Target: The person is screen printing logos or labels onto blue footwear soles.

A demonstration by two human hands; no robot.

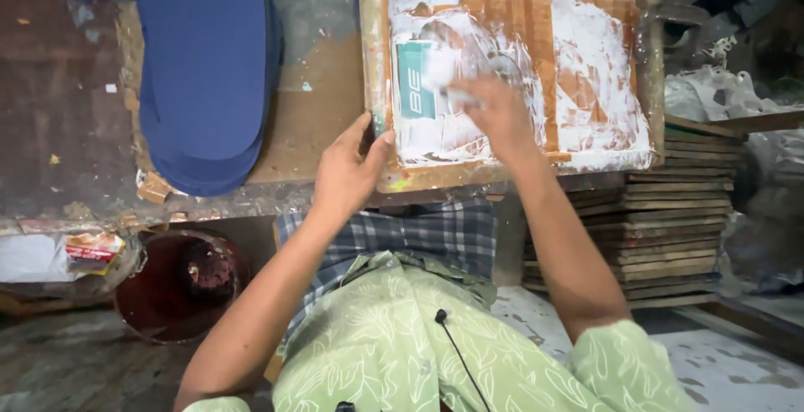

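The frame (375,85), a wooden screen smeared with white paste, lies flat on the table (310,119) in the upper centre of the picture. The left hand (347,169) grips the frame's lower left corner, thumb on top and fingers curled around the edge. The right hand (494,115) presses on the screen surface, its fingers closed on a small white object (456,94); motion blur hides its shape. A green patch (414,77) shows through the paste just left of this hand. A stack of blue sheets (205,69) lies on the table at upper left. Wooden boards (670,219) are stacked at right. A dark red bucket (180,282) stands at lower left.
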